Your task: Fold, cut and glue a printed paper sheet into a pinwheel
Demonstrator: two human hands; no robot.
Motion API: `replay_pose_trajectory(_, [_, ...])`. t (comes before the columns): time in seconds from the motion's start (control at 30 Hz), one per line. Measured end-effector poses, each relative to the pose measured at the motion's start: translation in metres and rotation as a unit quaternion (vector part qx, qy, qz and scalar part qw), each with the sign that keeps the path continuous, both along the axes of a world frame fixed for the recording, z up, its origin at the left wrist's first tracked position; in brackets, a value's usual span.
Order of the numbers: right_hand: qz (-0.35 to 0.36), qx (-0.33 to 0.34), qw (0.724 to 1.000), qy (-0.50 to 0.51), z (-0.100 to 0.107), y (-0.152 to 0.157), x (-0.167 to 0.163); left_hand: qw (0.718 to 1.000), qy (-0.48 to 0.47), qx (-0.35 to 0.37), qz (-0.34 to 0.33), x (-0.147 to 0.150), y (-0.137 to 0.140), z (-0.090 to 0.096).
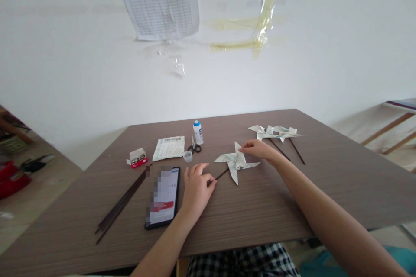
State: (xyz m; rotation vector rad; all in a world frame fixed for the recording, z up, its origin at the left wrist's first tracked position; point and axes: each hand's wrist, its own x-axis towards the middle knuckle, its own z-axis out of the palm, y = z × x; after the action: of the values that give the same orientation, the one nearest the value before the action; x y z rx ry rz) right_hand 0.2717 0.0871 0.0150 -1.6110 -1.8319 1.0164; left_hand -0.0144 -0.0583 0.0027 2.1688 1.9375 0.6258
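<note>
A printed-paper pinwheel [236, 162] lies at the middle of the table, its blades spread around a small centre pin. Its thin dark stick [222, 174] runs down to the left, where my left hand [196, 188] pinches it between thumb and forefinger, the other fingers loosely apart. From the right, my right hand [260, 149] has its fingertips closed at the edge of the upper blade. Two similar pinwheels, one on the left [261, 132] and one on the right [287, 133], lie farther back on dark sticks.
A phone [162, 197] lies beside my left hand, with several loose dark sticks [121, 203] left of it. Farther back are a small red box [139, 161], stacked paper [169, 148], a clear cup [187, 156], scissors [195, 148] and a white bottle [198, 133]. A wall borders the table's far edge.
</note>
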Motion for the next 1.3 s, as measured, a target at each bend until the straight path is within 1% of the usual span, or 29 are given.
replay_pose_trajectory(0.23, [-0.021, 0.014, 0.999, 0.047, -0.005, 0.004, 0.005, 0.999, -0.042, 0.028, 0.011, 0.001, 0.003, -0.007])
replay_pose_trajectory(0.43, [-0.031, 0.032, 0.997, 0.062, -0.004, 0.004, 0.011, 0.995, -0.073, 0.062, 0.031, -0.003, 0.009, -0.023])
replay_pose_trajectory(0.57, [-0.058, 0.054, 0.994, 0.075, -0.006, 0.003, 0.012, 0.987, -0.121, 0.098, 0.044, -0.007, 0.015, -0.032])
replay_pose_trajectory(0.7, [-0.088, 0.081, 0.987, 0.106, -0.010, 0.003, 0.013, 0.973, -0.176, 0.132, 0.064, -0.013, 0.020, -0.038])
replay_pose_trajectory(0.77, [-0.113, 0.103, 0.984, 0.095, -0.014, 0.003, 0.014, 0.965, -0.199, 0.151, 0.075, -0.015, 0.023, -0.039])
replay_pose_trajectory(0.87, [-0.133, 0.137, 0.981, 0.044, -0.022, -0.004, 0.013, 0.954, -0.235, 0.166, 0.086, -0.017, 0.025, -0.038])
replay_pose_trajectory(0.93, [-0.114, 0.165, 0.980, 0.018, -0.028, -0.012, 0.006, 0.946, -0.262, 0.166, 0.095, -0.018, 0.027, -0.035])
replay_pose_trajectory(1.03, [-0.064, 0.195, 0.979, 0.003, -0.035, -0.028, -0.014, 0.932, -0.311, 0.151, 0.111, -0.017, 0.032, -0.028])
replay_pose_trajectory(1.2, [0.010, 0.191, 0.977, 0.097, -0.039, -0.050, -0.052, 0.902, -0.407, 0.085, 0.118, -0.003, 0.041, -0.023])
replay_pose_trajectory(1.3, [0.026, 0.168, 0.975, 0.143, -0.040, -0.054, -0.062, 0.899, -0.417, 0.071, 0.110, 0.009, 0.044, -0.026])
